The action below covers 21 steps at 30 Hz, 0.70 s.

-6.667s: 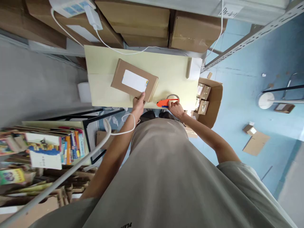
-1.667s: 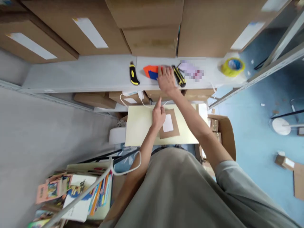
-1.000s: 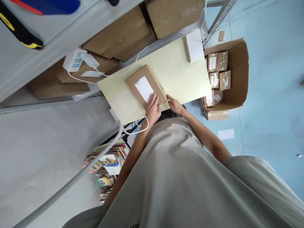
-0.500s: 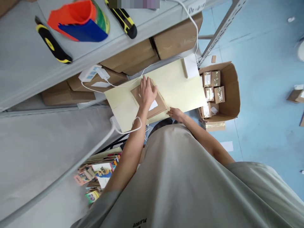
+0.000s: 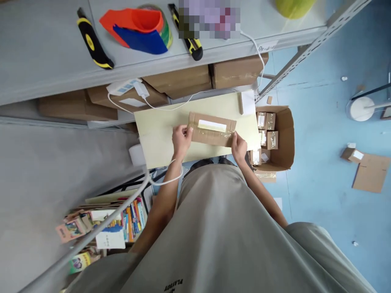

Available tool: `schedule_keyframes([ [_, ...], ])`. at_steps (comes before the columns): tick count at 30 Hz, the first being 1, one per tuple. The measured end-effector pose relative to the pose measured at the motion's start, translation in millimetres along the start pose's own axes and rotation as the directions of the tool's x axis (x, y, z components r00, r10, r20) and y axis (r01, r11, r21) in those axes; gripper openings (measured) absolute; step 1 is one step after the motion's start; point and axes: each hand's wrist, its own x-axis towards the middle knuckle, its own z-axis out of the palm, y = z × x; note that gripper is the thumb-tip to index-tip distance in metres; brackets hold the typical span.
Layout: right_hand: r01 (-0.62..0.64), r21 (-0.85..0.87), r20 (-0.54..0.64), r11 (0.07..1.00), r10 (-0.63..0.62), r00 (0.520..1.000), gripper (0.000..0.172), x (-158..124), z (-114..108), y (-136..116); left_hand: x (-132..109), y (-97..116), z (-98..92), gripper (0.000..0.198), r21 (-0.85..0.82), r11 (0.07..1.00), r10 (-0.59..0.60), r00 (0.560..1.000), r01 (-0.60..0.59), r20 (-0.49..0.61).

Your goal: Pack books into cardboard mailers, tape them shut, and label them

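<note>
A flat brown cardboard parcel (image 5: 210,136) with a white label on top is tilted up off the pale yellow table (image 5: 159,130). My left hand (image 5: 181,137) grips its left end with curled fingers. Over at the parcel's right end my right hand (image 5: 238,146) has the near corner in a closed hold. Both hands carry it between them above the table's near half.
An open carton (image 5: 285,134) of small taped boxes stands on the blue floor right of the table. The grey shelf (image 5: 45,61) above holds an orange and blue tape dispenser (image 5: 137,28), two yellow-black knives (image 5: 94,40) and a yellow tape roll (image 5: 293,6). Books (image 5: 113,224) are stacked at lower left.
The parcel lay flat with my left palm on it; now both hands grip its ends, and it is turned crosswise and tipped up. My right hand moved from the table edge to the right end.
</note>
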Motion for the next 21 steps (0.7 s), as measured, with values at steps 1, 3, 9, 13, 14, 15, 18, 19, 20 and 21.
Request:
schedule_keyframes([
  [1, 0.013, -0.080, -0.064, 0.997, -0.018, 0.998, 0.088, 4.6, -0.5, 1.2, -16.5, -4.9, 6.8, 0.025, -0.003, 0.997, -0.078, 0.996, 0.078, 0.032],
  [3, 0.032, -0.195, -0.091, 0.980, -0.050, 0.995, 0.087, 13.8, 1.5, 4.0, -41.9, -10.8, 19.8, 0.027, 0.025, 0.977, -0.215, 0.970, 0.213, 0.110],
  [9, 0.140, -0.250, 0.105, 0.958, -0.117, 0.988, 0.081, 38.1, -1.6, 16.7, -44.8, -20.6, 35.5, 0.057, -0.096, 0.955, -0.244, 0.926, 0.281, 0.287],
  [13, 0.045, -0.087, 0.306, 0.995, -0.016, 0.952, 0.089, 50.1, -10.0, 20.0, -25.9, -32.0, 41.5, 0.081, -0.448, 0.836, -0.071, 0.872, 0.316, 0.484],
  [14, 0.009, -0.020, 0.350, 1.000, -0.001, 0.937, 0.088, 51.3, -11.4, 19.3, -23.1, -34.4, 42.5, 0.086, -0.509, 0.789, -0.039, 0.855, 0.344, 0.517],
  [15, -0.028, 0.044, 0.391, 0.999, 0.008, 0.920, 0.087, 51.7, -12.7, 17.9, -21.2, -36.3, 42.9, 0.090, -0.547, 0.751, -0.017, 0.839, 0.370, 0.543],
  [18, -0.103, 0.173, 0.468, 0.980, 0.010, 0.884, 0.082, 47.1, -18.2, 11.7, -21.0, -39.1, 40.6, 0.094, -0.557, 0.727, -0.007, 0.815, 0.402, 0.579],
  [19, -0.118, 0.187, 0.471, 0.975, 0.017, 0.882, 0.080, 43.7, -21.2, 9.7, -22.4, -39.7, 38.8, 0.094, -0.546, 0.739, -0.008, 0.815, 0.394, 0.579],
  [20, -0.150, 0.192, 0.467, 0.970, 0.044, 0.883, 0.075, 39.5, -24.8, 8.1, -24.4, -40.8, 36.8, 0.095, -0.538, 0.753, -0.005, 0.819, 0.380, 0.573],
  [21, -0.181, 0.199, 0.464, 0.963, 0.070, 0.883, 0.070, 34.5, -28.8, 7.1, -26.6, -42.4, 34.6, 0.097, -0.534, 0.764, 0.005, 0.825, 0.361, 0.565],
])
